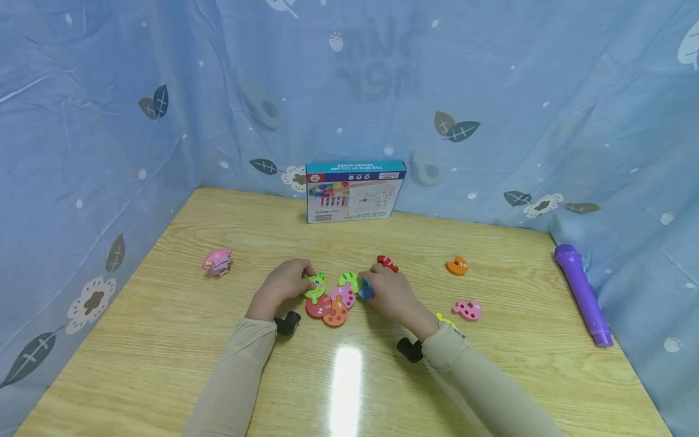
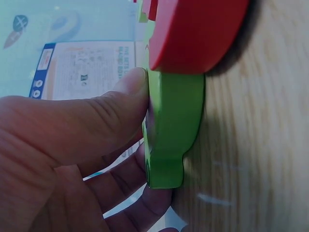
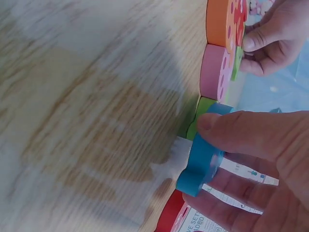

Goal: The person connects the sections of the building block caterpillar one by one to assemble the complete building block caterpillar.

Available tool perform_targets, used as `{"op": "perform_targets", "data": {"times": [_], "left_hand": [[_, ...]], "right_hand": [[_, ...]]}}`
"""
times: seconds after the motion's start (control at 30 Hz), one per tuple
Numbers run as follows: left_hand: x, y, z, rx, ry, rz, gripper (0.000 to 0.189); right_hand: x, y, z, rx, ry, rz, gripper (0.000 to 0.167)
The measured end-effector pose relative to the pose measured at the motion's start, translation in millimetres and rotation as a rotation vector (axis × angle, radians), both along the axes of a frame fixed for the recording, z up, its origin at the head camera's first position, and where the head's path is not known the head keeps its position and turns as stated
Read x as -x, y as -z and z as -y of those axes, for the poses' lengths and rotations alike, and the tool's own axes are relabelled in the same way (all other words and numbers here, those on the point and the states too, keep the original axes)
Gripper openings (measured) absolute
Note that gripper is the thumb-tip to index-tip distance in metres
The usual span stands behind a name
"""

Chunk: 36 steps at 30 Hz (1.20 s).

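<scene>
A curved row of number puzzle pieces lies on the wooden table in front of both hands. My left hand point(image 1: 283, 285) pinches the green smiling head piece point(image 1: 315, 287) at the row's left end, its thumb on the face side. Joined on from there are a red piece point(image 1: 318, 308) marked 2, an orange piece point(image 1: 335, 315) marked 3, a pink dotted piece point(image 1: 344, 297) and a green striped piece point(image 1: 347, 280). Between thumb and fingers, my right hand point(image 1: 394, 296) holds a blue puzzle piece point(image 3: 200, 159) right beside the green striped one; whether they interlock cannot be told.
Just beyond my right hand lies a red striped piece point(image 1: 388, 262). Farther right are an orange piece point(image 1: 457, 266) and a pink dotted piece point(image 1: 469, 310); a yellow piece point(image 1: 445, 320) is partly hidden by the right forearm. Around them: pink toy point(image 1: 218, 261), box point(image 1: 355, 194), purple stick-shaped object point(image 1: 584, 295).
</scene>
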<state>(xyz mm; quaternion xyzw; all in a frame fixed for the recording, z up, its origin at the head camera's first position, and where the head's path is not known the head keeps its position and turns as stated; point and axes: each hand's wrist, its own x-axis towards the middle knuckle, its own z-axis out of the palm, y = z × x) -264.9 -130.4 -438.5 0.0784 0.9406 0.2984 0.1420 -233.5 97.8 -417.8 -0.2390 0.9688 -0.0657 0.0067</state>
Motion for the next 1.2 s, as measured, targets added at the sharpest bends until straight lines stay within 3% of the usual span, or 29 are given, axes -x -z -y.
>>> {"op": "perform_targets", "data": {"times": [0.3,0.6,0.87,1.2], "left_hand": [[-0.7,-1.4,0.4,-0.003,0.001,-0.002,0.016],[-0.5,-1.6,0.4,-0.002,0.014,0.000,0.017],[3.2,0.4,-4.2,-0.016,0.044,-0.008,0.017],[-1.1,-1.1,0.8,-0.017,0.051,-0.009,0.016]], "right_hand": [[2.0,4.1,2,0.022,0.067,0.051,0.042],[1.7,-1.3,-8,0.059,0.064,0.109,0.054],[-8.8,-20.8,-63,0.247,0.215,0.100,0.055],[-35.7,-23.7,-119,0.325,0.289,0.025,0.052]]}}
